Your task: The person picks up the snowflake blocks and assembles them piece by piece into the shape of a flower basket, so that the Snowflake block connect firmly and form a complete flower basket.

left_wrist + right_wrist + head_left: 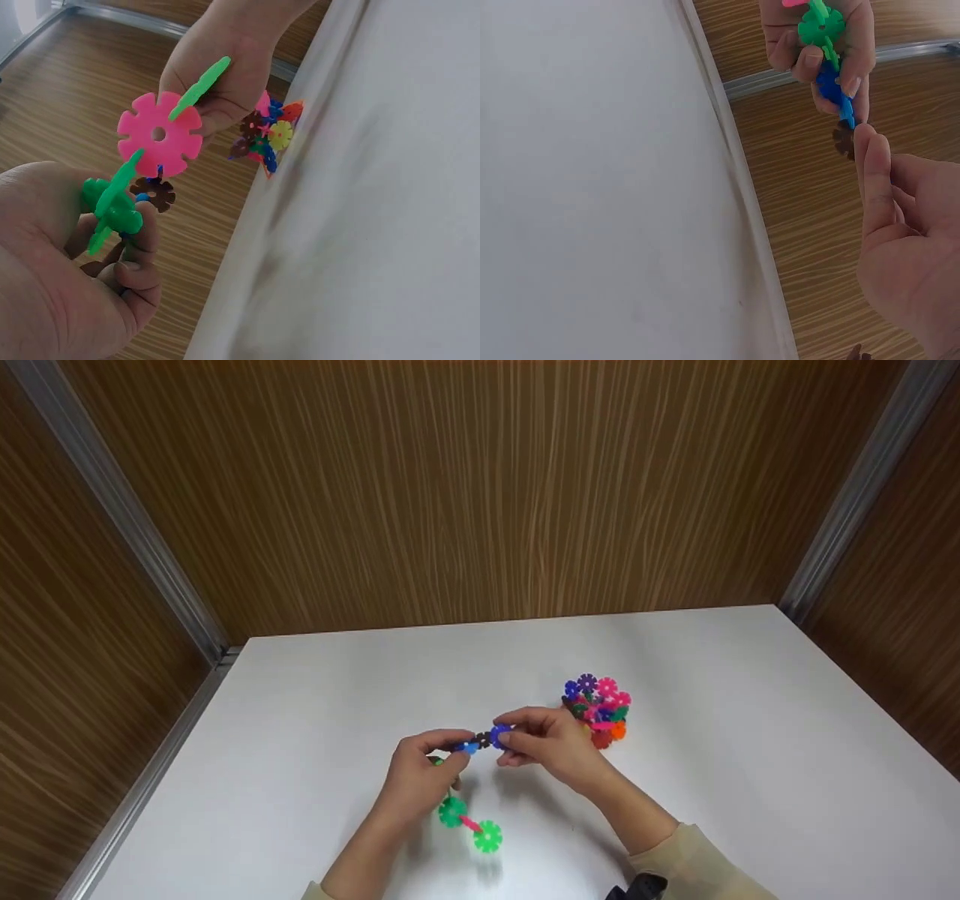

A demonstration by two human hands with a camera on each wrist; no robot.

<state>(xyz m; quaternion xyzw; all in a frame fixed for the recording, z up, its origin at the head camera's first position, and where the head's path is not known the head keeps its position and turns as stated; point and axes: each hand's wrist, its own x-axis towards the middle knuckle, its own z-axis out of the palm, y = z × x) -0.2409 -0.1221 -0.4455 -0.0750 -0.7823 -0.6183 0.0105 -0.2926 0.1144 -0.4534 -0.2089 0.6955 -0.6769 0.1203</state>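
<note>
A chain of notched flower-shaped plastic discs runs between the two hands. My left hand (421, 780) grips it near a light blue disc (470, 748), beside a blue disc (828, 87). In the middle, a brown disc (843, 141) bridges the gap between the hands. My right hand (561, 748) pinches a dark blue disc (498, 734) at the brown disc's side; its fingers hide this disc in the right wrist view. From the left hand hang a green disc (451, 812), a pink disc (176, 142) and a light green disc (487, 837).
A heap of colourful discs (606, 688) lies on the white table (337, 682), just beyond the right hand. Wood-grain panels (480, 495) stand behind and at both sides. A dark object (643, 887) sits by the right sleeve at the lower edge.
</note>
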